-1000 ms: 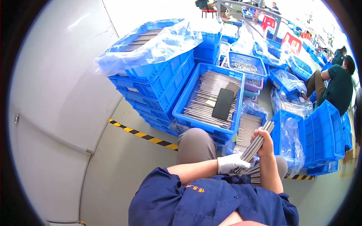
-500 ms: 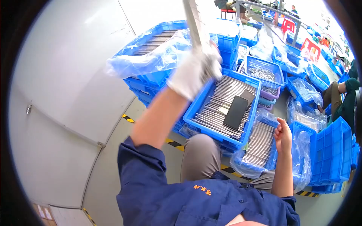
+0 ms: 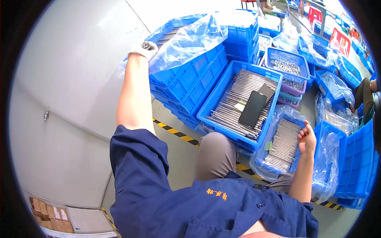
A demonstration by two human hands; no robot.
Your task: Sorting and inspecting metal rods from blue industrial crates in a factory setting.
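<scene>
My left hand (image 3: 140,51), in a white glove, is closed around a bundle of metal rods (image 3: 146,45), whose ends show beside the thumb. It is at the left edge of a plastic-lined blue crate (image 3: 186,67) that holds similar rods (image 3: 168,36). My bare right hand (image 3: 306,139) has its fingers curled, and I cannot make out whether anything is in them. It hovers beside a lined crate of rods (image 3: 283,143). Between my hands, a blue crate (image 3: 206,106) holds rows of metal rods (image 3: 242,89), with a black phone (image 3: 253,109) and a dark flat piece (image 3: 267,92) lying on them.
Stacked baskets with small metal parts (image 3: 286,66) stand beyond the middle crate. Tall blue crates (image 3: 357,162) are at the right. A white wall (image 3: 71,87) runs along the left, and yellow-black tape (image 3: 174,132) marks the floor. Another person's leg (image 3: 363,95) shows at far right.
My left hand has swung left and down from above the middle crates to the far left crate, still gripping the rods. The right hand stays nearly in place. The view has shifted slightly.
</scene>
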